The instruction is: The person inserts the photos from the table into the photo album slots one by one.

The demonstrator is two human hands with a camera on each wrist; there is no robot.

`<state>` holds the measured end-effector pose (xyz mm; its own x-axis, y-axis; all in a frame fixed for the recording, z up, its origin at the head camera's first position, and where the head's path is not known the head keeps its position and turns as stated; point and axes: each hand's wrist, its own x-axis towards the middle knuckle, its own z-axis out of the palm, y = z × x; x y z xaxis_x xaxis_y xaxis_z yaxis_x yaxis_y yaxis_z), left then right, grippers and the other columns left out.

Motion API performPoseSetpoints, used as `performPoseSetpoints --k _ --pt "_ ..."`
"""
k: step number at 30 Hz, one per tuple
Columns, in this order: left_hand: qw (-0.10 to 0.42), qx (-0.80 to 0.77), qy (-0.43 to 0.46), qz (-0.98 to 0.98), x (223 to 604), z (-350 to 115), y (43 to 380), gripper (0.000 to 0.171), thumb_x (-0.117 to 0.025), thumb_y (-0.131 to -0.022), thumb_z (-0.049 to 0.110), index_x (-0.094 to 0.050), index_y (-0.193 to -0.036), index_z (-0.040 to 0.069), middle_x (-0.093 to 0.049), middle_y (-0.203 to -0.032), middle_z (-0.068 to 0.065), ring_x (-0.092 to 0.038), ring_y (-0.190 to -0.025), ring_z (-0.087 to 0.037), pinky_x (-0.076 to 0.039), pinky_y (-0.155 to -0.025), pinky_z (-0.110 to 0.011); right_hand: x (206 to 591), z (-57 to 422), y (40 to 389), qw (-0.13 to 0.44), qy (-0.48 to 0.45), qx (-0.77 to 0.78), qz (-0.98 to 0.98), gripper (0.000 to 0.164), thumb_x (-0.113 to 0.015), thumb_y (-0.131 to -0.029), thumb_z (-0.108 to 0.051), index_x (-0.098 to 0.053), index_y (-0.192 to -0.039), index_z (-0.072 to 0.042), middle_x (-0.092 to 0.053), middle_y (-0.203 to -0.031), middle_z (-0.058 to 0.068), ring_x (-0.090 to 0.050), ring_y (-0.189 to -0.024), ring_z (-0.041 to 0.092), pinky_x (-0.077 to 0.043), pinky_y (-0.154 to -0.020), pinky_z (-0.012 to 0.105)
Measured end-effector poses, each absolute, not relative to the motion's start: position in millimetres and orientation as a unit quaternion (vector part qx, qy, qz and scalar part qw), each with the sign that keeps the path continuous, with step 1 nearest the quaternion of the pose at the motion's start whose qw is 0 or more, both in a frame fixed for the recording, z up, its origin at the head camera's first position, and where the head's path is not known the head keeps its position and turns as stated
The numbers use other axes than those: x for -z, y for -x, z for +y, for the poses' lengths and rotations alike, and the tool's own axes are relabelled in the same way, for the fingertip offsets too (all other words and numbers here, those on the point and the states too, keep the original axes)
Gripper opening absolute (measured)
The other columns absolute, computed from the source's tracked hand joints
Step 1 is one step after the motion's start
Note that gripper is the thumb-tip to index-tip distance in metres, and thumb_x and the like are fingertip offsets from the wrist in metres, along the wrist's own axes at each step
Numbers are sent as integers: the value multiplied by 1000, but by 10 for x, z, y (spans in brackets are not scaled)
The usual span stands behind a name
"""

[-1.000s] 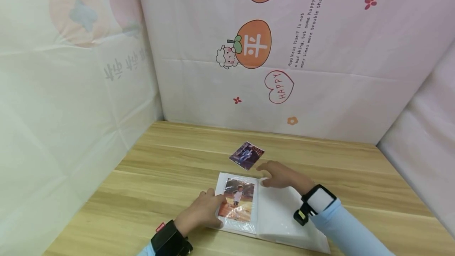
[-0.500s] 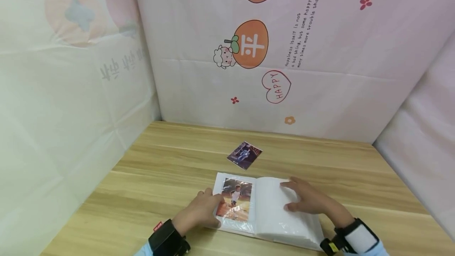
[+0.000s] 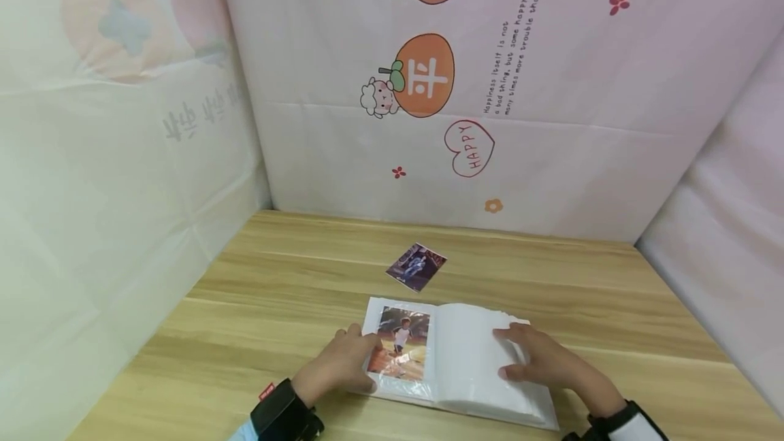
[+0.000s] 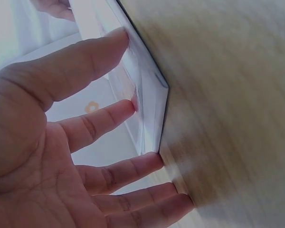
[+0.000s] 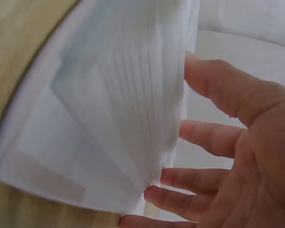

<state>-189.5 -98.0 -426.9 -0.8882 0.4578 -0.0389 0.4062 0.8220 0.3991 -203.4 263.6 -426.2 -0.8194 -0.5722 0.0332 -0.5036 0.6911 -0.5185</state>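
Note:
A white photo album point(image 3: 468, 352) lies open on the wooden table. Its left page carries a photo point(image 3: 401, 346) of a child under a clear sleeve; the facing page is blank white. My left hand point(image 3: 343, 363) rests on the left page's outer edge, its thumb and fingers fairly straight and spread in the left wrist view. On the other side, my right hand point(image 3: 545, 359) touches the right page near its outer edge. In the right wrist view, those fingers point(image 5: 211, 135) lie nearly straight along the fanned stack of pages point(image 5: 128, 95).
Beyond the album, a loose dark photo point(image 3: 416, 267) lies askew on the wooden table point(image 3: 294, 284). White printed cloth point(image 3: 331, 148) hangs behind the table, with more cloth at both sides.
My right hand has moved from the album's centre fold to the right page's outer edge. My left hand stays at the left page. The head view has shifted slightly.

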Motion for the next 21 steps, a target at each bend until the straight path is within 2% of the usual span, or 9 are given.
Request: performPoseSetpoints --k 13,21 --pt "71 -206 -232 948 4275 -976 1922 55 -81 -56 20 -62 -106 11 -46 -92 -6 -43 -79 -22 -40 -65 -34 4284 2652 2033 55 297 258 918 64 -73 -78 -30 -51 -123 11 -43 -123 40 -36 -115 57 -30 -88 64" --pt "102 -214 -226 945 4241 -1002 1947 53 -82 -59 23 -62 -107 13 -47 -94 -8 -48 -81 -24 -43 -66 -38 4293 2641 2017 50 297 258 918 64 -73 -78 -30 -51 -122 12 -45 -123 38 -34 -115 57 -28 -89 65"
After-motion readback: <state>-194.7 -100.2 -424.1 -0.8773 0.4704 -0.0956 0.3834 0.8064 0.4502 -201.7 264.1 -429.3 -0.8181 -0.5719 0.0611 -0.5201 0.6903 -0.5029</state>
